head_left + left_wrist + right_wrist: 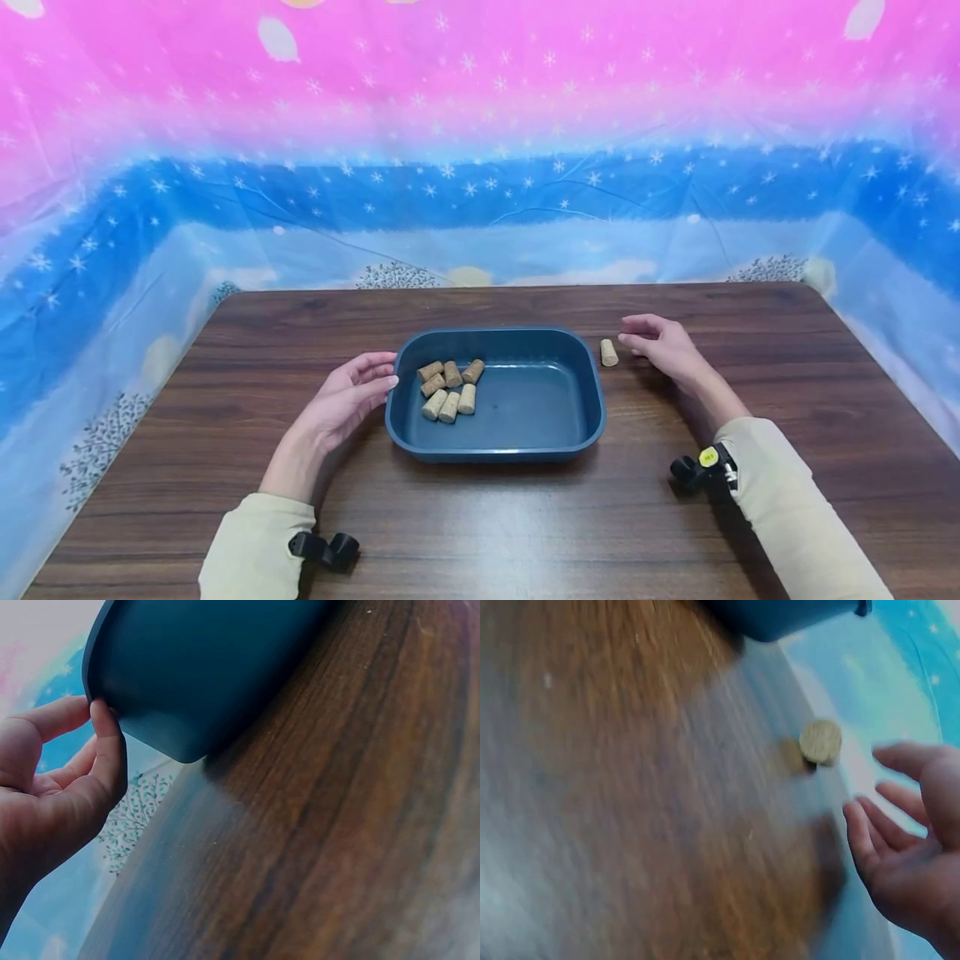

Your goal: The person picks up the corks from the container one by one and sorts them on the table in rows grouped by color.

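Observation:
A dark blue rectangular plastic basin (495, 455) stands on the table, with several corks (452, 373) lying in its left half. At its left end, my left hand (347, 398) pinches the rim between thumb and fingers; the left wrist view shows the fingertips meeting at the basin's edge (180, 682). Just outside the basin's right end, a single light cork (608, 353) stands on the table. My right hand (666, 348) is beside that cork, thumb and fingers apart and holding nothing. In the right wrist view a gap shows between the fingers and the cork (820, 741).
The brown wood-grain table (495, 533) reaches back to a pink and blue snowflake cloth (480, 183) hung around it. Black wrist cameras sit on the left sleeve (255, 546) and the right sleeve (795, 508).

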Tool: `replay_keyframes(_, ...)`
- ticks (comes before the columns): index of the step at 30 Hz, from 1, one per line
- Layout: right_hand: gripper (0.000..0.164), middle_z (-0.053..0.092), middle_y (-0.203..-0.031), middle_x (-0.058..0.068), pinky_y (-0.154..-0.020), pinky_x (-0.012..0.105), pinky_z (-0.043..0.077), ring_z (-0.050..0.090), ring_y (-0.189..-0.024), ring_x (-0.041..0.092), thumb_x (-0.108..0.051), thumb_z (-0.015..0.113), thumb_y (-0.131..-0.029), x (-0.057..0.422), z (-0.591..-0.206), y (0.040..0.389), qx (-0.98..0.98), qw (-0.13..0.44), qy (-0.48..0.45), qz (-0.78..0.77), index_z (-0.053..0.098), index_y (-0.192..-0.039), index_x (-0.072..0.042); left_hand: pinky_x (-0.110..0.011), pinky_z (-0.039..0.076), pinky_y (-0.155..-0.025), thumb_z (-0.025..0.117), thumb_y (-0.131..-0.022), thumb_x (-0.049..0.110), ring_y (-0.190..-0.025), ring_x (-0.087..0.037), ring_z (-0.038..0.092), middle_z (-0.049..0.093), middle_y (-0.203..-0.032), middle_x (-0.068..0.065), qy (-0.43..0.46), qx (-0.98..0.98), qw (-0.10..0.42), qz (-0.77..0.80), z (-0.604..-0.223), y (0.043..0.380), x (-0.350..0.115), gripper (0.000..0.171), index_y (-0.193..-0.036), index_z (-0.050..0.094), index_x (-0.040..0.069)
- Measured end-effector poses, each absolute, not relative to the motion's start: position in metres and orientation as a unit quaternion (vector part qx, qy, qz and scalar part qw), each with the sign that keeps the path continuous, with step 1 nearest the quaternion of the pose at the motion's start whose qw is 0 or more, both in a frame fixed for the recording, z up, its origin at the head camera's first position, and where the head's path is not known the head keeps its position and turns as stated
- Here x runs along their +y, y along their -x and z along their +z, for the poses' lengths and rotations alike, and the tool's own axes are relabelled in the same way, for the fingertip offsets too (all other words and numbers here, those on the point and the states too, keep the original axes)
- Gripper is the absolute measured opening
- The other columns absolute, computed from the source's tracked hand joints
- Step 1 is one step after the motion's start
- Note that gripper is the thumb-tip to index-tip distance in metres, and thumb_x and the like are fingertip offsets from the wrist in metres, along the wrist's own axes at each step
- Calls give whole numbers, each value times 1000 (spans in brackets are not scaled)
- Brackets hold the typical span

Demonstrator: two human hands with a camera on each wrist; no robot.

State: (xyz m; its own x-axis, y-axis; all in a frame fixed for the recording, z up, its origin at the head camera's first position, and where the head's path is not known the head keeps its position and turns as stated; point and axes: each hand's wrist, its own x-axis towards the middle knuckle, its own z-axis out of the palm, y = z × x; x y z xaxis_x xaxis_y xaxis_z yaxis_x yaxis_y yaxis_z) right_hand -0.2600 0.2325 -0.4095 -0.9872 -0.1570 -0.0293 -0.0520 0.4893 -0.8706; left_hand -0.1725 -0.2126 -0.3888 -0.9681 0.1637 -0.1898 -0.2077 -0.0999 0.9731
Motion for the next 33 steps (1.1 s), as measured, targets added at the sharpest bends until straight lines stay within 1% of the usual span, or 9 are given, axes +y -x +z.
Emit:
replay_keyframes(2, 45, 56, -126, 26, -85, 28, 51, 58, -108, 32, -18, 57, -98, 229, -404, 257, 860, 34, 49, -506, 48, -135, 6, -22, 51, -84, 58, -94, -1, -92, -12, 59, 53, -109, -8, 19, 660, 125, 741, -389, 172, -212, 42, -133, 42, -5)
replay_keyframes(4, 44, 55, -126, 25, -88, 33, 51, 57, -109, 33, -18, 55, -100, 224, -396, 254, 859, 20, 45, -510, 48, -135, 6, -23, 51, -84, 58, -94, -1, -92, -12, 59, 53, -109, -8, 18, 659, 125, 742, -389, 173, -212, 42, -133, 42, -6)
replay_keyframes(7, 44, 55, -126, 26, -91, 41, 49, 56, -109, 35, -18, 54, -100, 213, -382, 250, 858, 5, 56, -510, 47, -135, 7, -23, 51, -84, 58, -94, -1, -91, -11, 59, 53, -109, -7, 16, 658, 124, 742, -389, 173, -213, 42, -133, 41, -6)
replay_keyframes(12, 41, 56, -126, 26, -92, 46, 49, 56, -109, 38, -14, 55, -99, 190, -358, 242, 860, -11, 93, -501, 49, -133, 7, -22, 52, -83, 58, -94, -1, -90, -10, 59, 53, -108, -7, 17, 657, 122, 744, -389, 173, -213, 41, -132, 42, -5)
replay_keyframes(16, 38, 56, -127, 24, -92, 47, 49, 56, -112, 35, -13, 56, -99, 171, -345, 235, 858, 2, 122, -498, 51, -133, 4, -22, 52, -83, 57, -94, -1, -90, -10, 59, 53, -108, -6, 18, 656, 121, 745, -388, 173, -213, 41, -132, 42, -5)
replay_keyframes(21, 35, 60, -122, 20, -90, 45, 50, 58, -110, 31, -13, 58, -98, 146, -339, 228, 862, 17, 163, -480, 55, -130, 0, -22, 52, -83, 58, -94, -1, -90, -10, 59, 54, -107, -6, 16, 655, 119, 746, -388, 173, -213, 41, -132, 42, -5)
replay_keyframes(26, 36, 63, -119, 18, -90, 44, 50, 59, -109, 30, -12, 61, -95, 124, -339, 222, 867, 48, 204, -452, 57, -129, 1, -23, 51, -84, 58, -95, -1, -91, -11, 59, 53, -108, -8, 15, 656, 119, 745, -388, 172, -213, 42, -132, 41, -7)
replay_keyframes(33, 40, 60, -123, 17, -90, 42, 50, 58, -110, 27, -15, 64, -94, 105, -347, 215, 863, 101, 220, -443, 56, -130, 0, -22, 51, -83, 56, -95, -2, -92, -12, 58, 52, -109, -10, 15, 659, 120, 743, -389, 172, -212, 43, -134, 39, -9)
